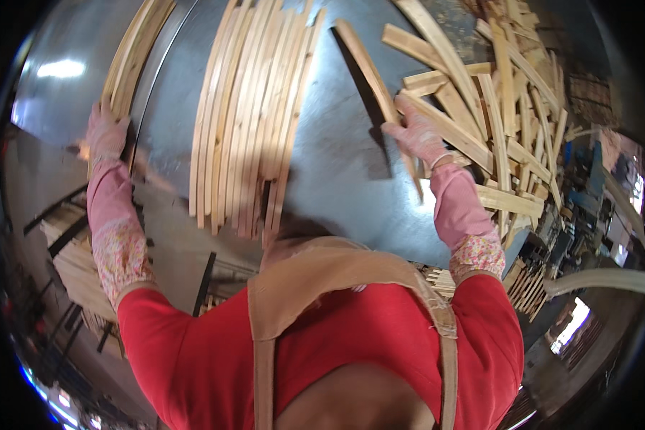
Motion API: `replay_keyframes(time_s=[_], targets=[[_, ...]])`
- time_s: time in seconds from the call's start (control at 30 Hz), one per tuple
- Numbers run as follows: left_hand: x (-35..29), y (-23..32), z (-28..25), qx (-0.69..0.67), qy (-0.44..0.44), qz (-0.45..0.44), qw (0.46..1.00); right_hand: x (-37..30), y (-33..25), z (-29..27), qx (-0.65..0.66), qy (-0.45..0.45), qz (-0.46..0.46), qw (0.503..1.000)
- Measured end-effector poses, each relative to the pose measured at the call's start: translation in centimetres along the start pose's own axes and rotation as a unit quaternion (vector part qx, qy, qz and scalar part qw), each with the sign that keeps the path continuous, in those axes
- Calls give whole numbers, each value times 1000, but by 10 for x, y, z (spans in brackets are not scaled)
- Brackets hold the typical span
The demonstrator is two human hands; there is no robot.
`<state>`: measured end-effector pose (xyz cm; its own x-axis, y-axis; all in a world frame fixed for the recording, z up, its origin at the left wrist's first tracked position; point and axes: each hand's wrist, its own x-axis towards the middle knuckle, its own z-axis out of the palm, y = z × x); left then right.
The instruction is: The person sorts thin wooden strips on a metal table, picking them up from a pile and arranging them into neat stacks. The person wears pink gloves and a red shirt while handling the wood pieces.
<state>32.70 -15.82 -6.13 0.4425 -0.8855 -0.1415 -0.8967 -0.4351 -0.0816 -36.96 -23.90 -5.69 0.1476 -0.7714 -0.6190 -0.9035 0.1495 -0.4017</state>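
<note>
My right hand, in a pale work glove, grips a single wooden strip near its lower part. The strip is tilted and casts a dark shadow on the grey metal table. At the table's left, my left hand, gloved the same way, is closed about the near end of a few long wooden strips lying side by side. Its fingertips are partly hidden. Between my hands lies a row of several wooden strips, set edge to edge with uneven near ends.
A loose, criss-crossed heap of wooden pieces covers the table's right side, close to my right hand. A thin raised metal edge runs beside the left strips. Stacked timber stands low at the left; machinery is at the right.
</note>
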Motion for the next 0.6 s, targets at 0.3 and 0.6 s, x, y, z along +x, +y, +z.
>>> replay_keyframes(time_s=[0.3, 0.6], targets=[[26, -30, 34, -15, 88, -19, 996, -12, -118, 120, 38, -76, -132, 988], [9, -46, 31, 3, 118, 18, 993, -62, 102, -25, -202, 319, -169, 910]])
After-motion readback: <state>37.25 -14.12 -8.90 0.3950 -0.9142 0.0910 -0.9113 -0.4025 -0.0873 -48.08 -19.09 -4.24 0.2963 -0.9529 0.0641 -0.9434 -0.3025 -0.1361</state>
